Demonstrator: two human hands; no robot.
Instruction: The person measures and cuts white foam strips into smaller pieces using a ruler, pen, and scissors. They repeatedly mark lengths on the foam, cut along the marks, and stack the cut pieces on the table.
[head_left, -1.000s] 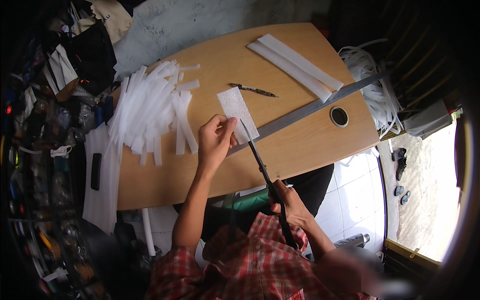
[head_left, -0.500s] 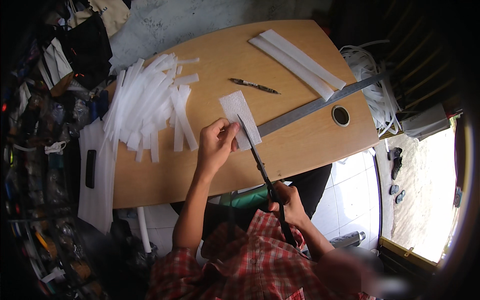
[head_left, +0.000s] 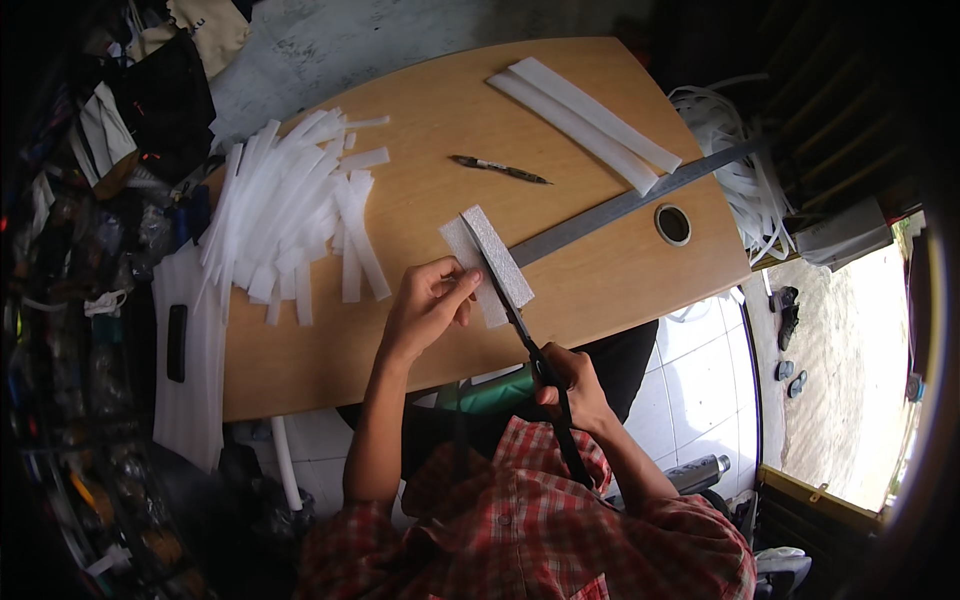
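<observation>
Head view: white foam piece [head_left: 487,262], seemingly half-cut.

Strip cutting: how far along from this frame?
Done: a big pile of cut strips lies at the table's left. In hand: left hand holds a white foam piece while the right hand runs scissors up it. Left: two long uncut pieces at the far edge.

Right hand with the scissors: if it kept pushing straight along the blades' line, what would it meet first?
The right hand drives long dark scissors up-left into the white foam strip held by the left hand. Beyond that, probably the grey metal ruler, though depth is unclear.
</observation>
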